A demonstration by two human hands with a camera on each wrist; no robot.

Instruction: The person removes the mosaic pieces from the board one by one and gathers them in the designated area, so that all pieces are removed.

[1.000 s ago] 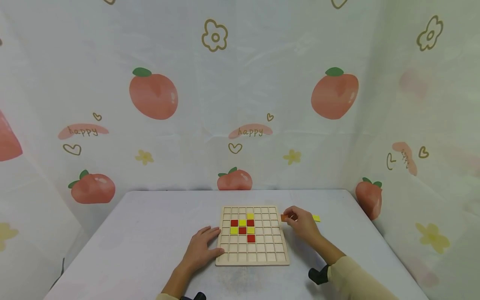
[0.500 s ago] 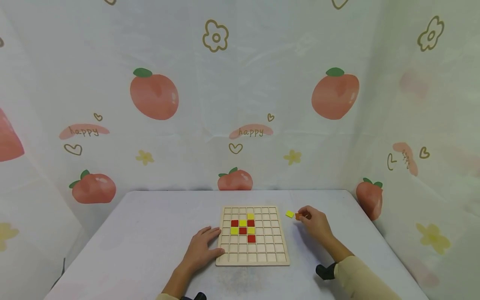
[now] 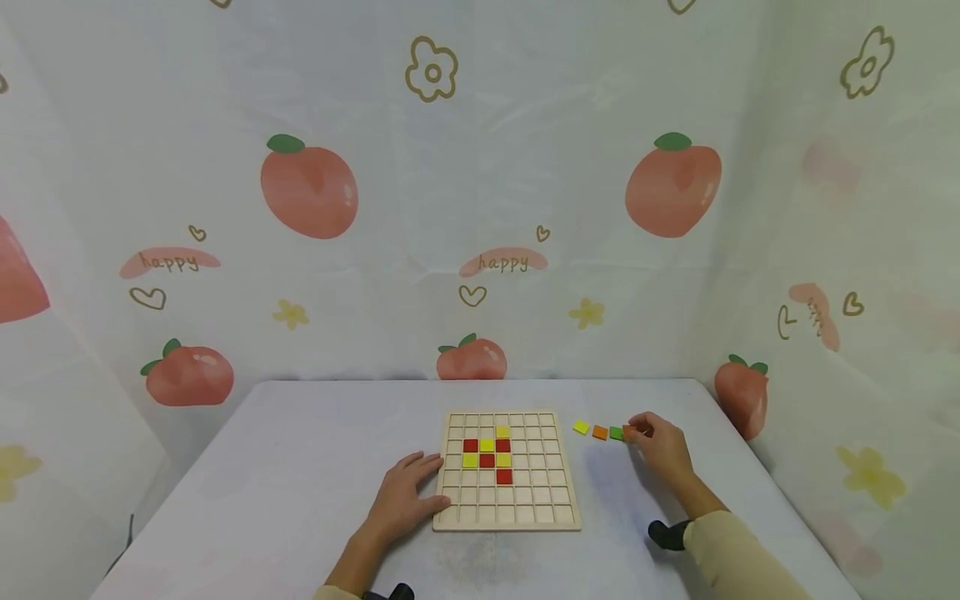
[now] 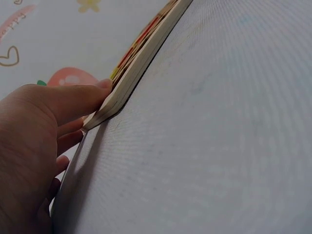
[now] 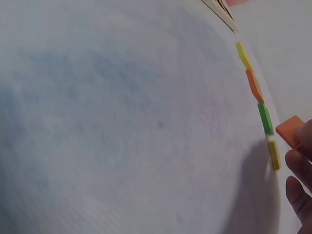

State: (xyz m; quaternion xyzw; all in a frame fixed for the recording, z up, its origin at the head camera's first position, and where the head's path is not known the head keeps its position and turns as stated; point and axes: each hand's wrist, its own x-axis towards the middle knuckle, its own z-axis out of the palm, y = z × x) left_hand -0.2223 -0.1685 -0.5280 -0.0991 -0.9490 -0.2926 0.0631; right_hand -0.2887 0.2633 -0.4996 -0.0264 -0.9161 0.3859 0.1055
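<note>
A wooden grid board (image 3: 532, 517) lies flat on the table, with several red tiles (image 3: 504, 477) and yellow tiles (image 3: 487, 446) in its middle cells. My left hand (image 3: 401, 502) rests at the board's left side, its thumb over the rim and its fingers extended along the edge. To the right of the board, my right hand (image 3: 666, 450) pinches an orange tile (image 5: 289, 130) just above a row of loose tiles. In that row are a yellow tile (image 3: 581, 427), an orange tile (image 3: 600, 432), a green tile (image 3: 617, 433) and, in the right wrist view, a darker yellow tile (image 5: 274, 155).
The white table (image 3: 315, 467) extends around the board. Behind it hangs a pale curtain (image 3: 390, 208) printed with fruit, flowers and hearts. Black straps with camera mounts (image 3: 667, 535) sit at both wrists, near beige sleeves (image 3: 738, 554).
My right hand has moved rightward along the row, away from the board. Yellow, orange and green tiles now show to its left. The left hand and board have stayed put.
</note>
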